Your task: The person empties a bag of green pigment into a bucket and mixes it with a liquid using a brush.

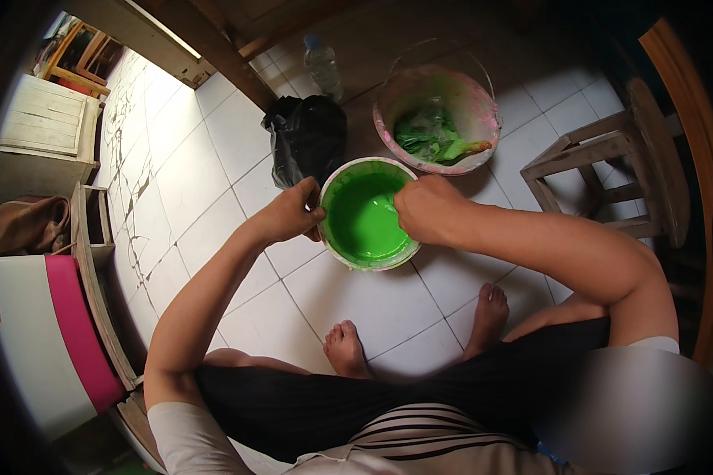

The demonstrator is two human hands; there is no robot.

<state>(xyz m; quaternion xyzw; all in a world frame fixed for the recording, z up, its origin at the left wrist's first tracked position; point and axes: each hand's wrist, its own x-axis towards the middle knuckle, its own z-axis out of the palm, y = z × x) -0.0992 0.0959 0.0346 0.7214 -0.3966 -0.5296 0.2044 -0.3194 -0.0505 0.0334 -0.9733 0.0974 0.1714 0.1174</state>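
Observation:
A white bucket (pixel 330 234) stands on the tiled floor in front of me, with bright green paint-like liquid (pixel 364 222) inside. Green smears coat its inner wall. My left hand (pixel 293 212) is closed on the left rim, thumb at the edge and fingers down the outer side. Over the right rim, my right hand (pixel 429 209) is curled into a fist, its fingertips inside the bucket. Whatever that fist grips is hidden behind the knuckles. The liquid's surface shows glossy streaks near the right hand.
Behind the bucket sit a black plastic bag (pixel 305 134), a clear bottle (pixel 322 67) and a larger stained pail (pixel 384 131) holding green-smeared plastic. A wooden stool (pixel 602 162) stands at right. My bare feet (pixel 345 348) flank the near floor. Wooden furniture (pixel 43 119) lines the left.

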